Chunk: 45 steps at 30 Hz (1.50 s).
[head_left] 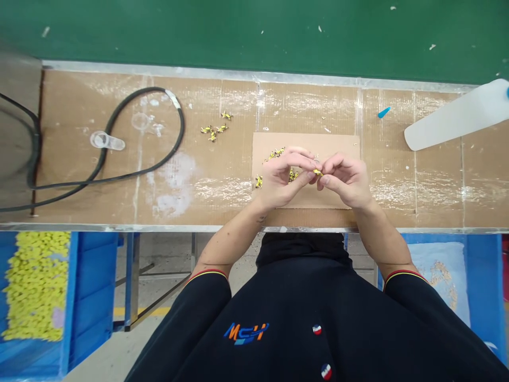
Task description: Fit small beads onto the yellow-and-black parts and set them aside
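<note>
Between my two hands, above a flat cardboard sheet, a small yellow figure is pinched at the fingertips. My left hand grips its left end between thumb and fingers. From the other side my right hand closes thumb and finger on it. How finely its parts are shaped is too small to make out. Several similar yellow-and-dark figures lie on the sheet, partly hidden behind my left hand. Another small group of figures rests farther left on the table.
A black cable loops across the left of the cardboard-covered table, near a clear plastic piece. On the right lie a blue cap and a white bottle. Blue crates stand below, one holding yellow pieces.
</note>
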Tool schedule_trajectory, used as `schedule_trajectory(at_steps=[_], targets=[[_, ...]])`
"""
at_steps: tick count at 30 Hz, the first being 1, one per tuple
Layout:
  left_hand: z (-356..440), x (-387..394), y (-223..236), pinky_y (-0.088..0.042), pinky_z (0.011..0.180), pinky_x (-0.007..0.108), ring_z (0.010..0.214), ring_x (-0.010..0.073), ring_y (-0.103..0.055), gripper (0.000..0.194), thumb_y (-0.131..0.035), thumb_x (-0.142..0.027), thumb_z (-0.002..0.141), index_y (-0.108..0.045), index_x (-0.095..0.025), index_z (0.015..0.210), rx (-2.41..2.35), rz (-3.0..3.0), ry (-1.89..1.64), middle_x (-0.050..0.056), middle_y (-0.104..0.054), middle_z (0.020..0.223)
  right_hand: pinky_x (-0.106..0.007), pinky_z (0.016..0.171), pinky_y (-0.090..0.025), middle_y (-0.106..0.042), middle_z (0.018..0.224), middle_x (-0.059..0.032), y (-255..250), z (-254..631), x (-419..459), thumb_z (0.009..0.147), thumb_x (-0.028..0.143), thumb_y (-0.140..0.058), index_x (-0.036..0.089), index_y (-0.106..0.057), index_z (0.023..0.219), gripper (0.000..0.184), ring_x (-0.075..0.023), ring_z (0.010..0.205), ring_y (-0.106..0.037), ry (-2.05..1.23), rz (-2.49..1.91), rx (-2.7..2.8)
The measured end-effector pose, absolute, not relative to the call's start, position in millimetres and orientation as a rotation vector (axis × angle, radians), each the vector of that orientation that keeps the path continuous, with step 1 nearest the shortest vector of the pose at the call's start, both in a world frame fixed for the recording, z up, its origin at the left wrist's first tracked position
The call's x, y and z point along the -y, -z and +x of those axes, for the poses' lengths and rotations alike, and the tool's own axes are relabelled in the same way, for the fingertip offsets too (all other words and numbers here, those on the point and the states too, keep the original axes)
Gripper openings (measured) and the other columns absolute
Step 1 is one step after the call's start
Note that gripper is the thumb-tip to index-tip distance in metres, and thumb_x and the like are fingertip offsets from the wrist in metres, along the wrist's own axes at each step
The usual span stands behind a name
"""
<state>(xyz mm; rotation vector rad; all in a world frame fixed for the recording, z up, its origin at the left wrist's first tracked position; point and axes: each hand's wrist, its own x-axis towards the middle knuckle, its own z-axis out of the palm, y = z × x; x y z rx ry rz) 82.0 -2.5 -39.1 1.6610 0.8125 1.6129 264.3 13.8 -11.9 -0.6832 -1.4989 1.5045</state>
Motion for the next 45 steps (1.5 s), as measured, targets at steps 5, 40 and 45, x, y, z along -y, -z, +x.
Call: schedule_trajectory(at_steps=[5, 40, 45], targets=[[80, 3, 38, -0.063, 0.095, 0.048, 0.106, 0.0195, -0.074, 0.014, -0.068, -0.045, 0.099, -0.07, -0.031, 0.1, -0.906, 1.779, -1.577, 0.0, -0.081, 0.099, -0.031, 0.075, -0.066, -0.075, 0.084, -0.0013, 11, 266, -15, 0.086, 0.034, -0.085, 0.022, -0.067, 0.079, 0.023, -0.0135, 0.077, -0.073, -1.374, -0.622, 1.529], [-51, -43, 63, -0.054, 0.09, 0.038, 0.103, 0.0191, -0.069, 0.013, -0.062, -0.03, 0.095, -0.07, -0.023, 0.103, -2.185, 1.521, -1.279, 0.007, -0.077, 0.109, -0.036, 0.065, -0.059, -0.066, 0.1, -0.0053, 19, 292, -35, 0.091, 0.051, -0.076, 0.026, -0.071, 0.095, 0.026, -0.0177, 0.082, -0.068, -0.711, -0.912, 1.577], [-76, -49, 77, -0.051, 0.106, 0.049, 0.111, 0.0249, -0.065, 0.013, -0.072, -0.024, 0.086, -0.073, -0.02, 0.098, -2.431, 1.36, -0.909, 0.01, -0.075, 0.113, -0.038, 0.062, -0.057, -0.064, 0.099, -0.0057, 21, 303, -43, 0.093, 0.051, -0.073, 0.027, -0.069, 0.094, 0.024, -0.0186, 0.08, -0.066, -0.581, -0.941, 1.614]])
